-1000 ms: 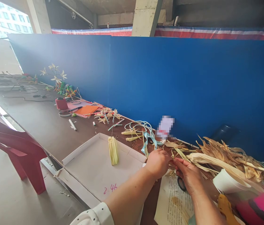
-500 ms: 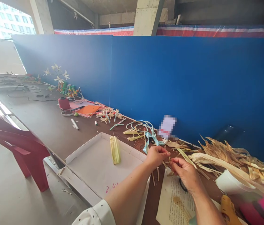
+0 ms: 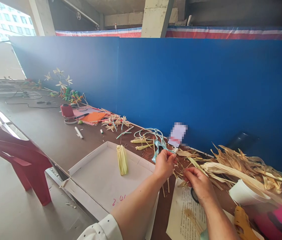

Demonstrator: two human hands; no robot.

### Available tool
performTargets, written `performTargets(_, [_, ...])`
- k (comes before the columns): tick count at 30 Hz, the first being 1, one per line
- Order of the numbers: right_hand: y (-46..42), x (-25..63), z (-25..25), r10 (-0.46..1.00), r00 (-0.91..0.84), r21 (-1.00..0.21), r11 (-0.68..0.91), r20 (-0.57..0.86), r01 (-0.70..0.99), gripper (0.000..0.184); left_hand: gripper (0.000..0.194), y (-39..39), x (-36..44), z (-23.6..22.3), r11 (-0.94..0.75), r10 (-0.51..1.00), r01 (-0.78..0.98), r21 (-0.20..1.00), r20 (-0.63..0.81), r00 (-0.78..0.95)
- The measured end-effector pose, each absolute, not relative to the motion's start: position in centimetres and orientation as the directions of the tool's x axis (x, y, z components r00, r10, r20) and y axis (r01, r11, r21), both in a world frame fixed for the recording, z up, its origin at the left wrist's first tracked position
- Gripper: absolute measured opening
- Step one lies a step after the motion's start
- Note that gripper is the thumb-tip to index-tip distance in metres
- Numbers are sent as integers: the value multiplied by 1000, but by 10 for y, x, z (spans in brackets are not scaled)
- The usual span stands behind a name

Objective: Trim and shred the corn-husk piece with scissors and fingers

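My left hand [image 3: 165,164] is closed in a pinch above the table, near the right edge of a white cardboard tray. To its right, my right hand [image 3: 198,181] pinches too, thumb against forefinger. A thin strand [image 3: 180,163] seems to run between the two sets of fingertips; its material is too fine to make out. Just beneath lie scraps of dried husk. Partly covered by my right hand is a black ring-shaped handle [image 3: 194,195] on a printed sheet [image 3: 178,213]. A folded pale-green corn husk [image 3: 122,160] rests in the tray [image 3: 88,180].
Dried corn husks [image 3: 246,163] are heaped at the right, behind a white cup [image 3: 247,192] and a yellow glue gun [image 3: 242,220]. Light-blue ribbon [image 3: 157,148] and a phone [image 3: 177,134] lie by the blue partition [image 3: 193,83]. A red chair [image 3: 28,160] stands left.
My hands have drawn apart: the left has moved slightly up and to the left, while the right stays nearly in place. The gap between the fingertips is wider.
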State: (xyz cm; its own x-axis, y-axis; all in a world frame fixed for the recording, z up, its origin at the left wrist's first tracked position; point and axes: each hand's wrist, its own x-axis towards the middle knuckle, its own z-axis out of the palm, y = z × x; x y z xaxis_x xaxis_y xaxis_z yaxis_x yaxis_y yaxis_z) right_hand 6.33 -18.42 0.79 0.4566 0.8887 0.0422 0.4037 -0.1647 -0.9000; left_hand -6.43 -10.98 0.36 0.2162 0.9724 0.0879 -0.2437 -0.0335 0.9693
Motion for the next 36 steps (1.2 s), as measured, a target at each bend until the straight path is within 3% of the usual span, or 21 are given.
performTargets(9, [-185, 64, 9, 846, 521, -878, -157, 117, 451, 25, 12, -119, -66, 14, 19, 971, -420, 907, 84, 226])
performTargets(14, [-185, 56, 14, 874, 486, -974, -115, -7, 193, 17, 15, -116, -67, 16, 125, 943, -536, 835, 68, 326])
performTargets(18, [-184, 52, 16, 908, 418, -999, -38, -24, 25, 20, 20, -112, -66, 15, 174, 927, -541, 823, 48, 371])
performTargets(26, [-183, 66, 2, 918, 386, -961, -19, 92, 275, 30, 19, -109, -65, 9, 122, 949, -513, 850, 51, 310])
performTargets(36, [-182, 60, 2, 933, 357, -973, -51, 34, 227, 30, 9, -109, -68, 15, 82, 970, -557, 827, 61, 234])
